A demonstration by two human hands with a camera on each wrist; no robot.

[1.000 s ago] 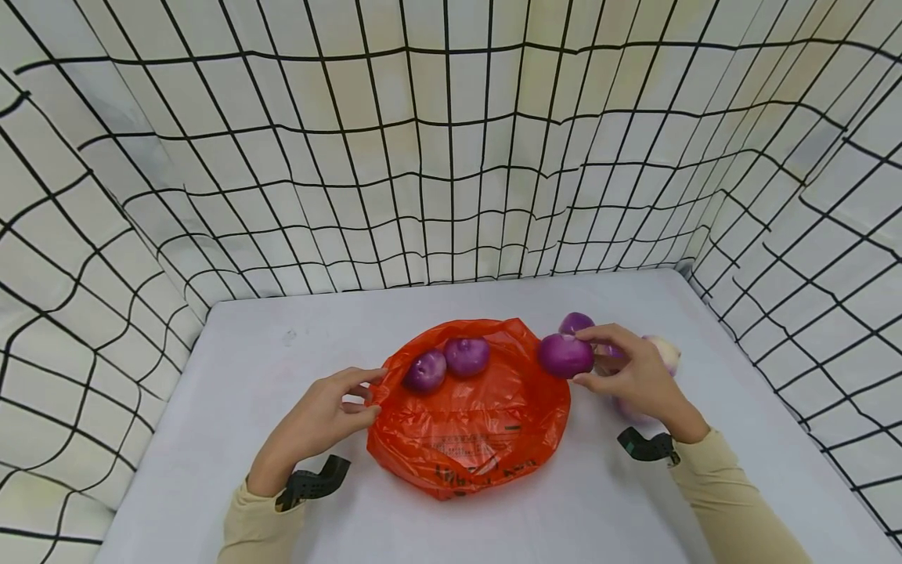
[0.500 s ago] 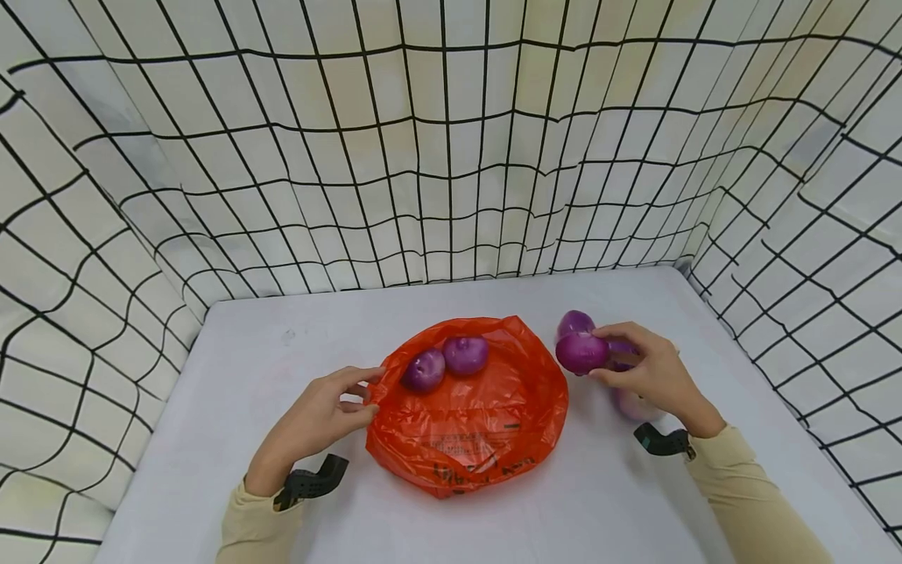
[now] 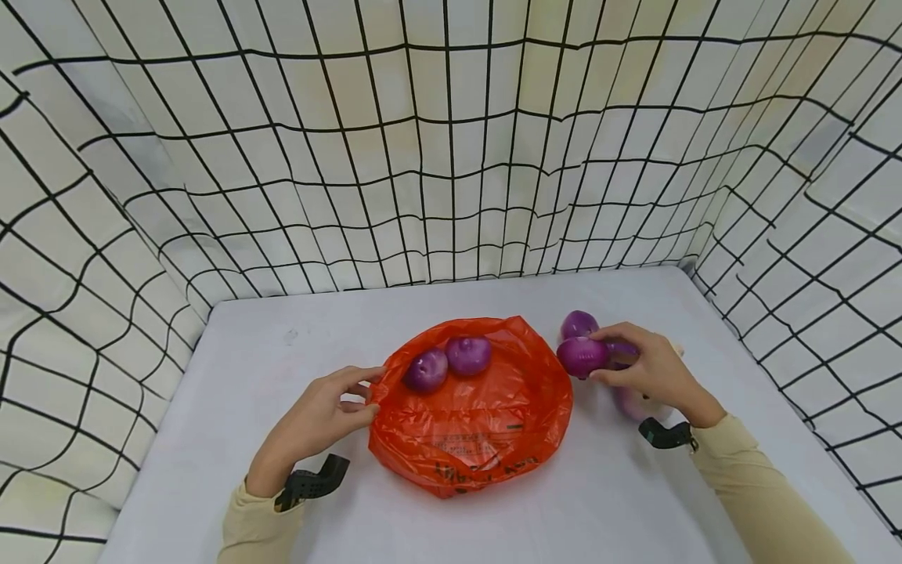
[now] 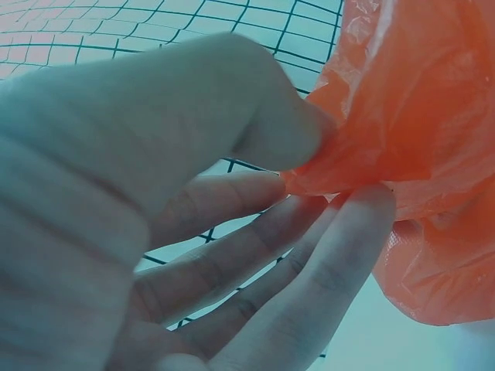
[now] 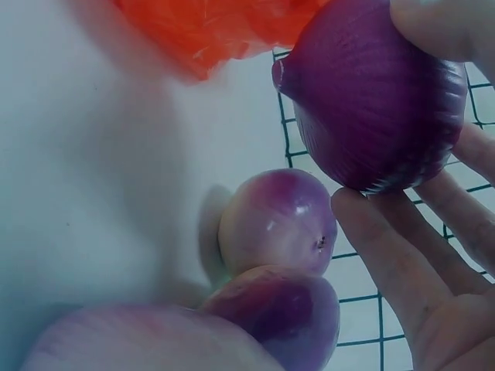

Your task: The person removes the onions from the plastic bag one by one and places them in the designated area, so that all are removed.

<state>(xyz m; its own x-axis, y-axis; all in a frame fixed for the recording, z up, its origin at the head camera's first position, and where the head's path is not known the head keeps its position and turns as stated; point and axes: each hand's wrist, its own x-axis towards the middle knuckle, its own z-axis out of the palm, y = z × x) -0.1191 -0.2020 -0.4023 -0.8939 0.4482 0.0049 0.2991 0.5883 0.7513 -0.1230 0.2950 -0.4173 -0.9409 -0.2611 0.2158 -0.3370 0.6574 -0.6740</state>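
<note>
Right hand [image 3: 651, 370] grips smooth round purple onion [image 3: 582, 356], centre-right of frame, just beside crinkled orange plastic bag [image 3: 486, 423]; left hand [image 3: 320, 413] pinches bag rim; two onions [image 3: 448, 363] inside bag; more onions [image 5: 278, 224] lie behind held one, on white table [image 3: 282, 345].

Dark print on orange bag [image 3: 470, 427] front, too small and crumpled to read.

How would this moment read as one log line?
left hand: pinches orange plastic bag rim | right hand: holds red onion beside bag | two onions inside
</note>
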